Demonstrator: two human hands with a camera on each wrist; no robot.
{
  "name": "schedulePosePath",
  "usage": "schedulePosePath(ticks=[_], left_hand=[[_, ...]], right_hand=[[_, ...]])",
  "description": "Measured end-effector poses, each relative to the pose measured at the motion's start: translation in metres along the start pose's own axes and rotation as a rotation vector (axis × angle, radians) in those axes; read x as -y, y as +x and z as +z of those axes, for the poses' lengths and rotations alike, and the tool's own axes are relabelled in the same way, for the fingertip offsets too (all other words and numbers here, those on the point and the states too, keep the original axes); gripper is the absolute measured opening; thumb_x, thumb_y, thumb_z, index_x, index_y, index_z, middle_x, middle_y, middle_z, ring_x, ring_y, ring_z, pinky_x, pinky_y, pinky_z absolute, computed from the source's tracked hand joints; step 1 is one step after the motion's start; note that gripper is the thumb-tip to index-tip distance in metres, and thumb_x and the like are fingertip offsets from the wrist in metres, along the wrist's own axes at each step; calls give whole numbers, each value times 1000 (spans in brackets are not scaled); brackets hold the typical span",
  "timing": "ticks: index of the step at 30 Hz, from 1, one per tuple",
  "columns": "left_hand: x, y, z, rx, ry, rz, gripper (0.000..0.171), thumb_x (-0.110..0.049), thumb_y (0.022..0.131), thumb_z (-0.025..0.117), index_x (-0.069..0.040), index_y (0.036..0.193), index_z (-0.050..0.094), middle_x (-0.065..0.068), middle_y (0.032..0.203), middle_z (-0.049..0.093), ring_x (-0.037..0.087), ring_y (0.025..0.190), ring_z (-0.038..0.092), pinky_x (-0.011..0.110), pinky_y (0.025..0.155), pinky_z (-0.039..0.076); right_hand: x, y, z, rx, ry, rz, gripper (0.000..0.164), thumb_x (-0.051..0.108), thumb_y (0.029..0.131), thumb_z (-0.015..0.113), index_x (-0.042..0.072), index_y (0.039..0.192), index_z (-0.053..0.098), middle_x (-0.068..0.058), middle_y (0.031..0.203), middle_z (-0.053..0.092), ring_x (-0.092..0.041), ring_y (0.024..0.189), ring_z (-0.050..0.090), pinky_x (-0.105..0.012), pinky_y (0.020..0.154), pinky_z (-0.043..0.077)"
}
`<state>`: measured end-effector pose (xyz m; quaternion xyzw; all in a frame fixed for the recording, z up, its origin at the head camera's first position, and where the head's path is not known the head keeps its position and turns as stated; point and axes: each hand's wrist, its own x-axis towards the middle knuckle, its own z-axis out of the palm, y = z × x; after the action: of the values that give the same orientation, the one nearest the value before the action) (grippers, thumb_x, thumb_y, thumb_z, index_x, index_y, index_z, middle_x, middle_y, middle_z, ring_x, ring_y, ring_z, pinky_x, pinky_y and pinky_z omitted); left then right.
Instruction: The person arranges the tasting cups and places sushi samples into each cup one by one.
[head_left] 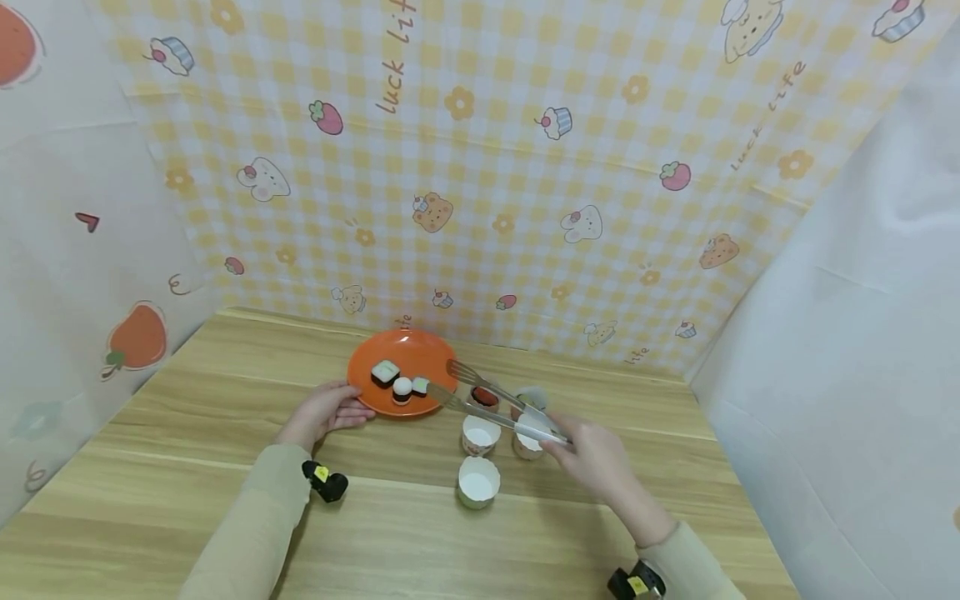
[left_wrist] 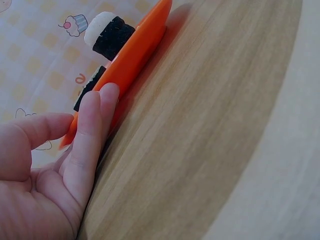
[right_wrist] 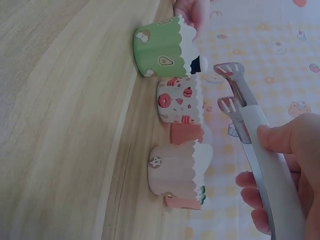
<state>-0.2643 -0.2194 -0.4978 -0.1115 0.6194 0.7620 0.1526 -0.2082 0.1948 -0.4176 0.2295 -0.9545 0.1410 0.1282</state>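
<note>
An orange plate (head_left: 420, 346) lies near the back of the table with several toy sushi pieces on it: a square one (head_left: 386, 372) with a pale green top, a round white-topped one (head_left: 402, 389) and a small green-topped one (head_left: 420, 386). My left hand (head_left: 326, 412) holds the plate's left rim, thumb above and fingers below. With my right hand (head_left: 596, 458) I grip metal tongs (right_wrist: 257, 150) by their pale handles. Their tips reach over the plate's right side, parted, with nothing visible between them in the right wrist view.
Right of the plate stand several paper cups: a green one (head_left: 478, 498) in front, a white patterned one (right_wrist: 177, 100) behind it and a beige one (right_wrist: 172, 167). Farther back, one cup contains a red piece (head_left: 483, 397). A checked cloth (head_left: 495, 183) hangs behind the table.
</note>
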Motion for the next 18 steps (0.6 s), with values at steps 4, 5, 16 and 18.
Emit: schedulePosePath(ticks=[4, 5, 16, 18], left_hand=[[0, 0, -1, 1, 5, 0, 44, -11, 95, 40, 11, 131, 25, 17, 80, 65, 24, 74, 66, 34, 69, 54], [0, 0, -1, -1, 6, 0, 44, -11, 95, 40, 11, 131, 25, 17, 81, 65, 24, 74, 66, 34, 69, 54], [0, 0, -1, 2, -1, 1, 45, -11, 95, 41, 11, 131, 25, 16, 80, 65, 25, 75, 66, 34, 70, 54], [0, 0, -1, 4, 0, 1, 46, -11, 95, 41, 11, 131, 24, 17, 80, 65, 25, 75, 66, 34, 70, 53]], right_hand=[[0, 5, 3, 11, -9, -25, 43, 36, 79, 67, 12, 114, 63, -2, 97, 66, -8, 69, 56, -29, 55, 46], [1, 7, 4, 12, -13, -35, 43, 36, 79, 67, 13, 114, 63, -1, 96, 66, -7, 67, 55, -28, 55, 45], [10, 20, 10, 34, -59, -79, 44, 37, 78, 68, 15, 115, 63, 4, 82, 64, -2, 47, 38, -20, 39, 31], [12, 22, 11, 40, -62, -78, 44, 38, 77, 69, 15, 115, 63, 5, 78, 63, -2, 46, 38, -21, 38, 30]])
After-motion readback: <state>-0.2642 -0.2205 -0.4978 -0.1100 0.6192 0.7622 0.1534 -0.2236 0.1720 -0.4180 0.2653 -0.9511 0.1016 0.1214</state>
